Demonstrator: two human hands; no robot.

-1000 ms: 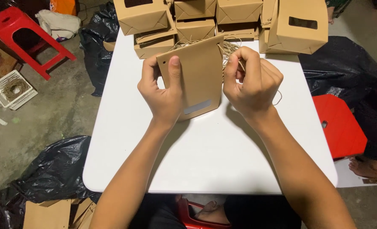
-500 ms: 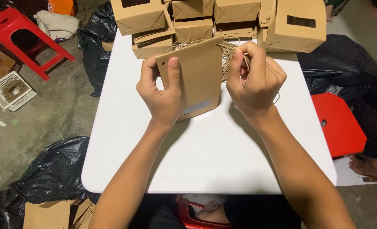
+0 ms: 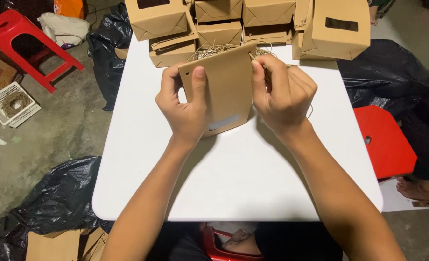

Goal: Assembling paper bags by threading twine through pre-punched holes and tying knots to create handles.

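A flat brown paper bag with a small clear window stands tilted on the white table. My left hand grips its left edge, thumb across the front. At the bag's upper right corner, my right hand pinches it together with a thin strand of twine. A loose tangle of twine lies just behind the bag.
Several folded brown paper bags are stacked along the table's far edge. Black plastic bags lie on the floor at left and right. A red stool and a white basket stand left; a red seat and someone's bare foot are right.
My right hand has shifted left to the bag's upper right corner with the twine. The left hand keeps its grip and the bag has barely moved.
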